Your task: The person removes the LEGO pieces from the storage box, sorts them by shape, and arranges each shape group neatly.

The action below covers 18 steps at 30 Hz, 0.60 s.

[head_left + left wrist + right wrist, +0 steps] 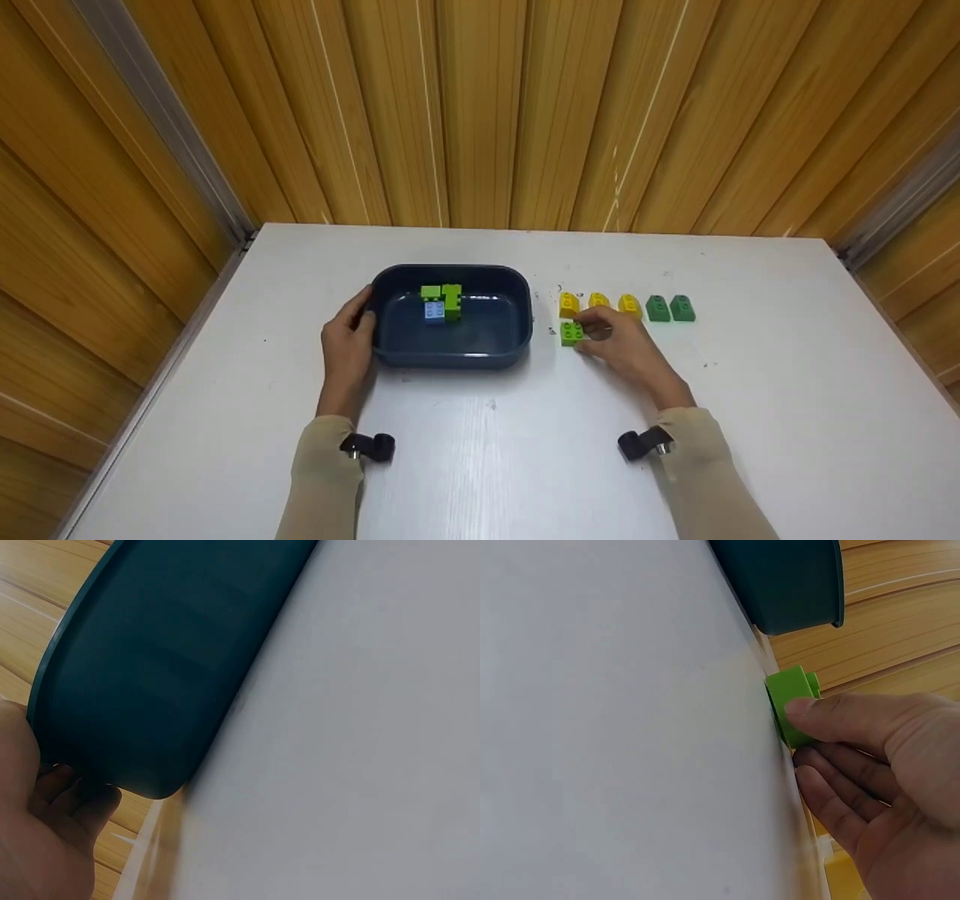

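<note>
My left hand (349, 345) grips the left end of a dark blue rectangular tub (450, 361), thumb at its near-left side. In the left wrist view the tub's outer wall (150, 682) fills the upper left. Between thumb and fingers, my right hand (619, 345) pinches a light green toy brick (571, 333) just right of the tub. The right wrist view shows this brick (787, 694) at table level, the thumb on its side. Inside the tub lie light green bricks (452, 301) and a light blue brick (434, 312).
Beyond my right hand, a row on the white table (480, 465) holds three yellow bricks (568, 304), the middle one partly hidden by the hand, and two dark green sloped bricks (658, 308). A wood-patterned wall (480, 112) stands behind the table.
</note>
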Available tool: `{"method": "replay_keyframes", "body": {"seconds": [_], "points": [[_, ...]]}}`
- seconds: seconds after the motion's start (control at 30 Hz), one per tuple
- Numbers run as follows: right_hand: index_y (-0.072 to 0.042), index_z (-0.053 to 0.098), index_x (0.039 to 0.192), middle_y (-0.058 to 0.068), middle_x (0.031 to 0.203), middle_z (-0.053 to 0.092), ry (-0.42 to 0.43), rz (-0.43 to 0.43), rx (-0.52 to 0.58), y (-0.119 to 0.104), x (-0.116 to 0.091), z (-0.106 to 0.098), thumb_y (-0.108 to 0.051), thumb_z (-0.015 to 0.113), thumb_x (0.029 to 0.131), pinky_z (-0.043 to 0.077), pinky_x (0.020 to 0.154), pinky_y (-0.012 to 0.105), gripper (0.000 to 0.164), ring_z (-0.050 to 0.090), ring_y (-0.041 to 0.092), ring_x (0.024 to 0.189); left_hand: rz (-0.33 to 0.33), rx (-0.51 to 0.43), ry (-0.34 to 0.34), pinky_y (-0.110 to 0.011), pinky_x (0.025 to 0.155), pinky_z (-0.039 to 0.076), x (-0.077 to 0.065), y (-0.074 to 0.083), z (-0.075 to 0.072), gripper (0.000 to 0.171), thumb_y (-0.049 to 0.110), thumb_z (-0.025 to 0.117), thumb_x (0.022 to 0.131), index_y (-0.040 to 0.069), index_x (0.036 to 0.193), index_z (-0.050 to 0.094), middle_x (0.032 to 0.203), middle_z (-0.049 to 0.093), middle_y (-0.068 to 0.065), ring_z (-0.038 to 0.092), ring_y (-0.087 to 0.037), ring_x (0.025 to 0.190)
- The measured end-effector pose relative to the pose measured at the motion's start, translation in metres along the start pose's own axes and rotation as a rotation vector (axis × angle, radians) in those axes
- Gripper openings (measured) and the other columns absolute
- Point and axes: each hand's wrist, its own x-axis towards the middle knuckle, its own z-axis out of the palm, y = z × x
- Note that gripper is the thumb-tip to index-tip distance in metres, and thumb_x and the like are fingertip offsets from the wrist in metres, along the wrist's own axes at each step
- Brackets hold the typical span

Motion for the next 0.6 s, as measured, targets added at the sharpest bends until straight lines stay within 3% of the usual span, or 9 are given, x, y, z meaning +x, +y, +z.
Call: {"method": "replay_keyframes", "body": {"seconds": [0.6], "points": [[-0.005,0.067,0.136,0.014,0.134,0.067,0.002,0.011,0.007,-0.0042,-0.0015,-0.0068,-0.009,0.077,0.097,0.053,0.108,0.048,0.041,0.064,0.034,0.124,-0.007,-0.011,-0.004,-0.037,0.121,0.039,-0.0015,0.0029,-0.0008,0.043,0.0,0.052,0.106,0.001,0.148,0.061,0.151,0.059,-0.014,0.051,-0.028,0.145]]}}
